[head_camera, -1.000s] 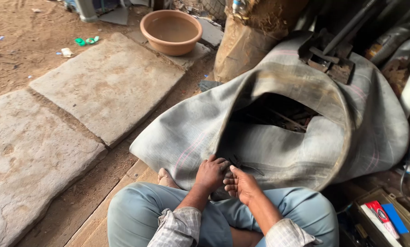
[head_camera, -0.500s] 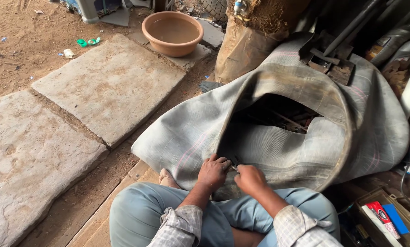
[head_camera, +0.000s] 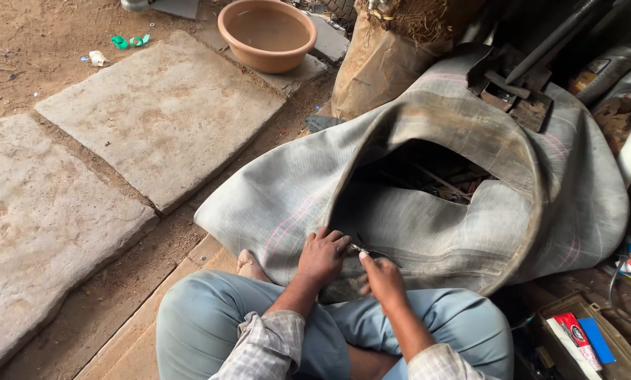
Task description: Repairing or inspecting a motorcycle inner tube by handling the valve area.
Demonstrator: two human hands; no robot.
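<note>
Head view: we're seated cross-legged on a wooden board [head_camera: 129, 345], big grey rubber inner tube [head_camera: 428, 190] slumped across our lap, its near inner edge right at our knees

Left hand [head_camera: 322, 255] is clenched on the tube's inner rim, pinning the rubber flat. Right hand [head_camera: 382, 278] pinches a small thin metal tool [head_camera: 360, 248] between fingertips, tip on the rubber just beside the left fingers; can't tell what kind of tool

To do this well, in our judgement: keep the left hand stretching the rubber taut close to the work point, keep the tool shallow so it doesn't go through the wall, short controlled strokes away from the left fingers

Containers:
- terracotta-coloured plastic basin [head_camera: 268, 34] at the far end of the stone slabs [head_camera: 161, 112], looks empty, maybe a dusty film inside
- brown sack [head_camera: 382, 60] behind the tube, coarse fibrous stuff at its mouth
- open toolbox [head_camera: 604, 352] at our right, holds small red and blue packets, rest hidden
</note>
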